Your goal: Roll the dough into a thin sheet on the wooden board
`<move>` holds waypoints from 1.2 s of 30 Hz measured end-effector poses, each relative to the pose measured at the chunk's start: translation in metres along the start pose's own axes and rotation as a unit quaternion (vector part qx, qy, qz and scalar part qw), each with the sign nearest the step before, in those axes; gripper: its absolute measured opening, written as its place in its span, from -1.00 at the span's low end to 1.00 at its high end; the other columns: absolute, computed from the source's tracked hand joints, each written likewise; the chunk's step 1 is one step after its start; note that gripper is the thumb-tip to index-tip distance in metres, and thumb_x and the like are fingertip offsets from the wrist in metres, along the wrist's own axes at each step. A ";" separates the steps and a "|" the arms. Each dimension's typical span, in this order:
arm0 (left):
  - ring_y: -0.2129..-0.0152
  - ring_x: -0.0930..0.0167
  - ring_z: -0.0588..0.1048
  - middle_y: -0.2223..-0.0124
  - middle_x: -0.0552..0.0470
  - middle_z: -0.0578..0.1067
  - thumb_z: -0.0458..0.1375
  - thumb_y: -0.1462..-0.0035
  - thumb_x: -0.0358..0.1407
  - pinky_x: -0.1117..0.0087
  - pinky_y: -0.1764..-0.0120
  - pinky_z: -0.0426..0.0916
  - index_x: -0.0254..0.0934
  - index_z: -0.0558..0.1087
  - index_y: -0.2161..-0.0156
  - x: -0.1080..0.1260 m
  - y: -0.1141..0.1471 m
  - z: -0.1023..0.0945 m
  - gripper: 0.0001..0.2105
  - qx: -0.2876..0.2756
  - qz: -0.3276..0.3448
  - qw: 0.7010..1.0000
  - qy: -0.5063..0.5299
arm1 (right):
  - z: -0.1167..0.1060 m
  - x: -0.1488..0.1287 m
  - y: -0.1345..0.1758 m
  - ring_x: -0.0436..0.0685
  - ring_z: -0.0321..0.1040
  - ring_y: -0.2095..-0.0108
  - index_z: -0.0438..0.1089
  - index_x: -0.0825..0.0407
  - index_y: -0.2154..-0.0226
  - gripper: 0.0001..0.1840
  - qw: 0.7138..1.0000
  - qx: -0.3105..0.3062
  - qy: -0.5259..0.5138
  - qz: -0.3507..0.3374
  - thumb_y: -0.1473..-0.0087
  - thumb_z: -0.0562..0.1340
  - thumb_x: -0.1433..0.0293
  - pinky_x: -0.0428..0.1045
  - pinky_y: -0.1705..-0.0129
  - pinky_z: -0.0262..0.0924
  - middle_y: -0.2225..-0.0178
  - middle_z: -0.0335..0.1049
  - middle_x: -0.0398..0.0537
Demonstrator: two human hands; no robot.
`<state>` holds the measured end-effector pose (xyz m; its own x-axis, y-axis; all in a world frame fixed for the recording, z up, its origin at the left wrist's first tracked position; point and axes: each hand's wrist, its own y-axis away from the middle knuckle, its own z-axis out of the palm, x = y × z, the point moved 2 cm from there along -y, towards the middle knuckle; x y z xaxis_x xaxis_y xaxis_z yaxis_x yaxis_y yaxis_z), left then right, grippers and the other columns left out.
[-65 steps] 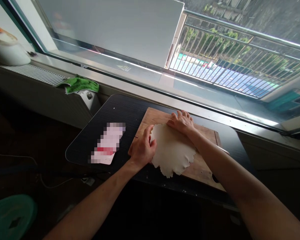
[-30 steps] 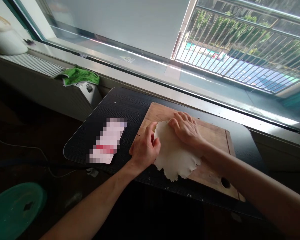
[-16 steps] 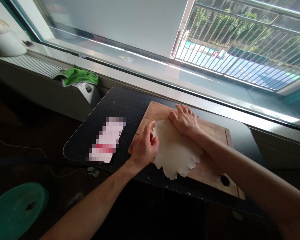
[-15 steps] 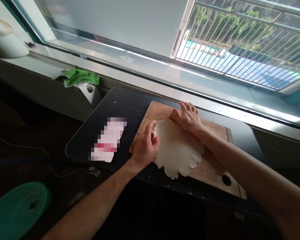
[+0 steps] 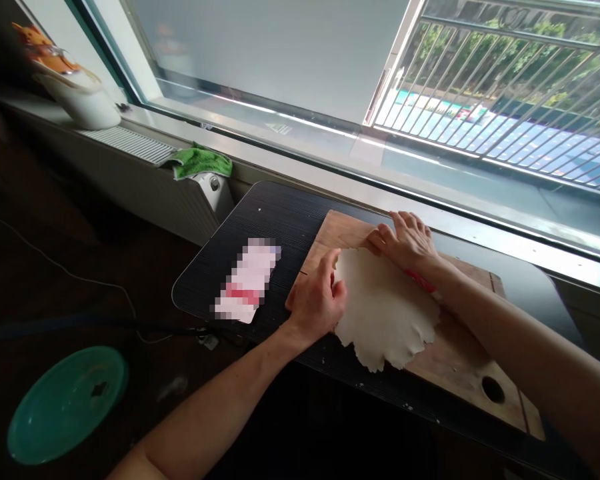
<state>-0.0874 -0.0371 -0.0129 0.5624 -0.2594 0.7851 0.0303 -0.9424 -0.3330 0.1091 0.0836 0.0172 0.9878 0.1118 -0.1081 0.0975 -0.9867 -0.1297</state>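
A thin sheet of pale dough [image 5: 383,303] with a ragged edge lies on a wooden cutting board [image 5: 473,373], its near edge reaching past the board. My left hand [image 5: 317,297] is curled at the sheet's left edge, thumb and fingers bent around that edge. Across the far edge of the dough rests my right hand [image 5: 410,240], its fingers stretched out and spread on the board. Beneath the right wrist shows a small red piece [image 5: 421,280] whose kind I cannot make out; most of it is hidden.
The board sits on a black table [image 5: 230,230]. A blurred-out pink phone-shaped item [image 5: 250,280] lies to its left. A green cloth [image 5: 203,162] hangs on a radiator [image 5: 130,143] by the window. On the floor at lower left is a teal basin [image 5: 65,407].
The view has swung left, so everything sits farther right in the picture. The red piece now shows beneath my right wrist. Both hands keep nearly the same places on the dough.
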 end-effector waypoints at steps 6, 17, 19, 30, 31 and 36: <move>0.43 0.42 0.51 0.30 0.10 0.51 0.13 -0.12 -0.48 0.39 0.25 0.43 -0.27 0.23 -0.22 0.002 0.001 -0.002 -0.46 -0.003 -0.001 1.000 0.002 | 0.002 -0.030 0.031 0.33 0.03 -0.34 0.21 0.02 -0.26 -0.32 0.990 -0.048 -0.035 -0.124 -0.31 -0.17 0.02 0.27 -0.32 0.06 -0.29 0.22 0.14; 0.41 0.43 0.52 0.29 0.11 0.51 0.12 -0.12 -0.48 0.40 0.23 0.44 -0.25 0.22 -0.22 0.002 0.001 -0.002 -0.46 -0.004 0.001 1.000 0.006 | -0.002 -0.025 0.019 0.36 -0.03 -0.37 0.18 -0.04 -0.30 -0.29 0.994 -0.092 -0.025 -0.056 -0.30 -0.20 0.01 0.34 -0.31 0.04 -0.37 0.10 0.09; 0.41 0.42 0.53 0.29 0.10 0.52 0.11 -0.14 -0.47 0.39 0.22 0.45 -0.26 0.21 -0.24 0.002 0.001 -0.001 -0.46 -0.004 0.007 1.000 0.005 | -0.002 -0.029 0.024 0.31 -0.04 -0.38 0.17 -0.04 -0.31 -0.31 0.992 -0.078 -0.017 -0.094 -0.31 -0.20 0.03 0.29 -0.34 0.00 -0.36 0.11 0.07; 0.38 0.40 0.56 0.21 0.04 0.57 0.12 -0.13 -0.48 0.38 0.23 0.46 -0.26 0.21 -0.23 0.003 0.001 -0.004 -0.46 -0.005 0.003 1.000 0.011 | -0.002 -0.043 0.033 0.33 -0.02 -0.37 0.16 -0.03 -0.32 -0.32 0.991 -0.074 -0.034 -0.103 -0.30 -0.17 0.04 0.29 -0.32 0.06 -0.35 0.15 0.06; 0.38 0.39 0.56 0.21 0.04 0.57 0.12 -0.13 -0.47 0.38 0.23 0.46 -0.26 0.22 -0.23 0.003 0.001 -0.004 -0.46 -0.004 0.003 1.000 0.011 | -0.002 -0.046 0.036 0.32 -0.04 -0.38 0.15 -0.05 -0.32 -0.32 0.990 -0.067 -0.036 -0.117 -0.31 -0.18 0.05 0.29 -0.32 0.05 -0.34 0.16 0.04; 0.39 0.43 0.54 0.26 0.08 0.56 0.10 -0.12 -0.49 0.40 0.22 0.45 -0.27 0.24 -0.20 0.000 0.002 -0.002 -0.49 0.009 0.008 1.000 0.020 | -0.005 -0.018 0.005 0.42 -0.11 -0.40 0.10 -0.04 -0.35 -0.30 0.999 -0.053 -0.001 -0.005 -0.30 -0.13 0.02 0.42 -0.32 -0.03 -0.39 0.07 0.08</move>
<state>-0.0891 -0.0394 -0.0119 0.5292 -0.2831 0.7998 0.0374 -0.9340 -0.3553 0.0926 0.0766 0.0231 0.9865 0.1221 -0.1090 0.1199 -0.9924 -0.0266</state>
